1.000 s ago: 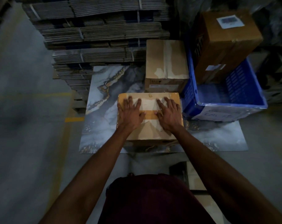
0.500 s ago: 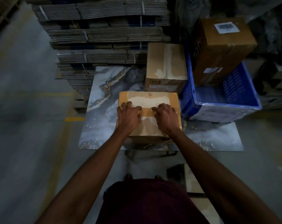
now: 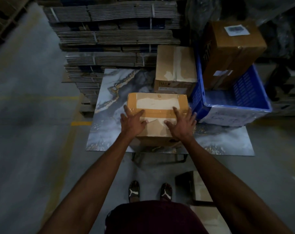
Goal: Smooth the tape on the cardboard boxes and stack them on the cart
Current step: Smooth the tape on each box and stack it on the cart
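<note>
A brown cardboard box (image 3: 157,115) with a glossy band of clear tape (image 3: 157,114) across its lid sits upright on the marble-patterned table (image 3: 109,105). Directly behind it, touching or nearly so, stands a taller pale cardboard box (image 3: 175,68), taped lengthwise along its top seam.

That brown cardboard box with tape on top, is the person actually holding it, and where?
Not gripped. The left hand and right hand lie spread, fingers straight, on the top of the brown taped cardboard box, toward its left and right edges.
</note>
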Demonstrator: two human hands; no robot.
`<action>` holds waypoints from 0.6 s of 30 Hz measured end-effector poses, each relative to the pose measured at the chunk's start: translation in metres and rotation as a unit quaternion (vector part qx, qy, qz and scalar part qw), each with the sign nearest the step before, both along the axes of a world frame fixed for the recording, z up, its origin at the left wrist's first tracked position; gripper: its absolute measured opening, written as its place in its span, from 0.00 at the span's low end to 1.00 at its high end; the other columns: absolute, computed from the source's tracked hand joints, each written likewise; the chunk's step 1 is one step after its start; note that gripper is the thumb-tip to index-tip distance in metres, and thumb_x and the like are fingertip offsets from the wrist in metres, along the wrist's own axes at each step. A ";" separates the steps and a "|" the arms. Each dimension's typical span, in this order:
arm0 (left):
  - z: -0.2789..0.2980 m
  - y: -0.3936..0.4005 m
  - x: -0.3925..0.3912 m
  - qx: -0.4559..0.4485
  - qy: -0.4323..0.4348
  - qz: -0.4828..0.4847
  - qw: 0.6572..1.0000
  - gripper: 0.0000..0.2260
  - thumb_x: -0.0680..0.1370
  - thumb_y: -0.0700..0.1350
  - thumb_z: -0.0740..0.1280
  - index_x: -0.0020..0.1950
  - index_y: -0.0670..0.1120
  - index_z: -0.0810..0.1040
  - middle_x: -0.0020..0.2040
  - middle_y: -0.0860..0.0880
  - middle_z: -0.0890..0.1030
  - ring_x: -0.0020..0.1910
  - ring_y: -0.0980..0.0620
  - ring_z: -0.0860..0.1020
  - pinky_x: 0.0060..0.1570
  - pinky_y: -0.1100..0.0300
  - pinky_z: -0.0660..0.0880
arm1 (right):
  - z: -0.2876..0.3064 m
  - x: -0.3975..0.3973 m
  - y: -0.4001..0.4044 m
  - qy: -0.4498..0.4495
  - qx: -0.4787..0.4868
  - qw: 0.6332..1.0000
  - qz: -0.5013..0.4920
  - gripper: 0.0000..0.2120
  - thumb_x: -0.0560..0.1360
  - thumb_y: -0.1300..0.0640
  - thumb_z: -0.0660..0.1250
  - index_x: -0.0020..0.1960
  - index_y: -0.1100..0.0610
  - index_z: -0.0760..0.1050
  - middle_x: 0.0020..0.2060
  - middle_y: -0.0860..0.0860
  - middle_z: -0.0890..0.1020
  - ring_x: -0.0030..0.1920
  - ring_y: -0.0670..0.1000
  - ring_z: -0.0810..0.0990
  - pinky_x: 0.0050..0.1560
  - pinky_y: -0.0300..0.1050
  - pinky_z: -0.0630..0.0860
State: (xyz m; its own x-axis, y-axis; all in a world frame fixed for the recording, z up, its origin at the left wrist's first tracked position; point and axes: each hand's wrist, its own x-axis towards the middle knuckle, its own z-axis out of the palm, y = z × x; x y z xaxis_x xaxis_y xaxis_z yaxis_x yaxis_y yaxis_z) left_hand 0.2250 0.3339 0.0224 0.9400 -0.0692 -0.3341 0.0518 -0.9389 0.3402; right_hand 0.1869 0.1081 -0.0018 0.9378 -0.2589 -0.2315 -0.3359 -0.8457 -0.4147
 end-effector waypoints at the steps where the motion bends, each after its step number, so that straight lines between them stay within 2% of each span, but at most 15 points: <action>1: 0.003 0.000 0.003 -0.024 0.029 0.026 0.999 0.32 0.78 0.63 0.66 0.79 0.62 0.58 0.80 0.38 0.40 0.76 0.28 0.52 0.74 0.38 0.57 | 0.005 0.004 0.000 0.017 0.029 0.999 -0.032 0.41 0.76 0.32 0.66 0.81 0.37 0.48 0.81 0.60 0.43 0.79 0.70 0.43 0.76 0.71 0.48; 4: 0.007 -0.002 0.011 -0.068 0.059 0.067 0.994 0.42 0.75 0.61 0.71 0.82 0.56 0.50 0.78 0.36 0.52 0.74 0.30 0.59 0.71 0.39 0.63 | 0.018 0.017 -0.006 0.034 0.109 0.991 -0.077 0.46 0.73 0.43 0.74 0.82 0.44 0.52 0.76 0.63 0.57 0.74 0.70 0.61 0.73 0.66 0.64; 6: 0.008 -0.004 0.013 -0.088 0.049 0.087 0.991 0.46 0.74 0.58 0.74 0.82 0.56 0.46 0.76 0.35 0.55 0.73 0.31 0.60 0.69 0.39 0.64 | 0.022 0.021 -0.011 0.021 0.141 0.985 -0.092 0.47 0.71 0.51 0.76 0.82 0.45 0.52 0.74 0.61 0.60 0.72 0.68 0.66 0.71 0.65 0.68; 8: 0.009 -0.004 0.010 -0.116 0.023 0.102 0.988 0.52 0.72 0.56 0.76 0.81 0.58 0.40 0.74 0.33 0.56 0.72 0.30 0.61 0.68 0.39 0.66 | 0.027 0.019 -0.015 -0.002 0.162 0.982 -0.099 0.51 0.70 0.55 0.78 0.82 0.44 0.50 0.73 0.60 0.60 0.71 0.68 0.67 0.70 0.65 0.69; 13: 0.020 -0.002 0.000 -0.174 -0.107 0.108 0.973 0.62 0.65 0.52 0.82 0.77 0.66 0.33 0.69 0.29 0.61 0.62 0.27 0.70 0.57 0.40 0.72 | 0.044 0.011 -0.011 -0.112 0.155 0.978 -0.081 0.62 0.66 0.55 0.82 0.81 0.35 0.40 0.68 0.61 0.62 0.66 0.68 0.70 0.65 0.65 0.71; 16: 0.033 -0.004 -0.002 -0.192 -0.130 0.112 0.966 0.63 0.65 0.52 0.82 0.77 0.67 0.31 0.73 0.26 0.54 0.67 0.25 0.67 0.60 0.38 0.72 | 0.049 0.008 -0.007 -0.158 0.156 0.972 -0.078 0.65 0.64 0.49 0.83 0.78 0.30 0.36 0.67 0.62 0.61 0.62 0.69 0.72 0.62 0.69 0.74; 18: 0.034 -0.003 -0.003 -0.180 -0.141 0.112 0.967 0.64 0.65 0.52 0.82 0.76 0.66 0.29 0.75 0.26 0.50 0.69 0.25 0.67 0.59 0.38 0.72 | 0.051 0.006 -0.006 -0.173 0.170 0.967 -0.071 0.66 0.63 0.44 0.83 0.79 0.31 0.35 0.68 0.63 0.60 0.62 0.70 0.72 0.62 0.71 0.73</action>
